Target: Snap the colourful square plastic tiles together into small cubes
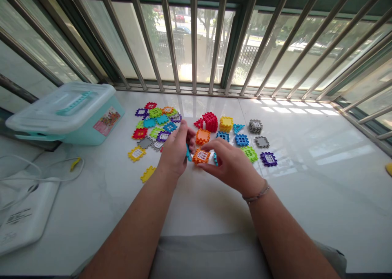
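Observation:
My left hand [174, 152] is closed on a light blue interlocking building tile [188, 153], which shows edge-on below the fingers. Just right of it, the thumb and index finger of my right hand [229, 162] close around an orange building tile [201, 156] with a white window insert. Whether more orange tiles lie under it I cannot tell. Behind it sits a plain orange tile [202, 136]. Part of another blue tile [215, 159] shows beside my right fingers.
A loose pile of mixed tiles [156, 133] spreads left. Stacks of red [210, 121], yellow [226, 124] and grey tiles [255, 126] stand behind, with green [249, 153] and purple tiles [268, 159] at right. A lidded storage box [73, 124], cables and metal bars surround the white floor.

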`<state>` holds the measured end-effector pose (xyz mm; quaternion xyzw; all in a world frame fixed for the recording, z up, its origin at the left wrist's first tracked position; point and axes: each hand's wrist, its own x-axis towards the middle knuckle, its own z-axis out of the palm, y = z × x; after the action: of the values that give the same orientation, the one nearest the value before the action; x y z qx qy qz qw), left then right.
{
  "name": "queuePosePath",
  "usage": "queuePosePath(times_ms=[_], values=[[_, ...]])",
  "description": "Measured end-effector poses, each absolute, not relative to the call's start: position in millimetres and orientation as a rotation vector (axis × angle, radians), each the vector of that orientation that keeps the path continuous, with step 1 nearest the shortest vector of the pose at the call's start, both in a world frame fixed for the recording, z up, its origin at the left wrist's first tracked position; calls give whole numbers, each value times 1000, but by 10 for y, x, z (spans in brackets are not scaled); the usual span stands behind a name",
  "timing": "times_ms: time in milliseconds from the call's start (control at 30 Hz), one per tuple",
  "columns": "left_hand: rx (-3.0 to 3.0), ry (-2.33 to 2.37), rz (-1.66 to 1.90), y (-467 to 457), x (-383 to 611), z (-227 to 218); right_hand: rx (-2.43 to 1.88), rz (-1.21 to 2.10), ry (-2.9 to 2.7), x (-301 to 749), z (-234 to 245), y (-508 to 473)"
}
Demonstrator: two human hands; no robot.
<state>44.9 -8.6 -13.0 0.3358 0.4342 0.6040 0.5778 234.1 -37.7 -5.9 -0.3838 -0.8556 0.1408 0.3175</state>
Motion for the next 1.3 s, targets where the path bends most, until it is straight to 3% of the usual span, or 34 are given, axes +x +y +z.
queuePosePath(times_ms=[267,633,1067,1300], values=[[1111,1139,1308,-160,465,-208,-1041,496,-2226,2104,-154,-439],[1096,1004,1294,-161,517,-229,-1261,1014,-1442,2191,-155,-284],[1263,1202,1272,-142,460,-218,-1044,476,-2017,2243,-157,-337],[1245,1158,1170,-146,440,-195,-1052,401,-2063,2250,-156,-337]])
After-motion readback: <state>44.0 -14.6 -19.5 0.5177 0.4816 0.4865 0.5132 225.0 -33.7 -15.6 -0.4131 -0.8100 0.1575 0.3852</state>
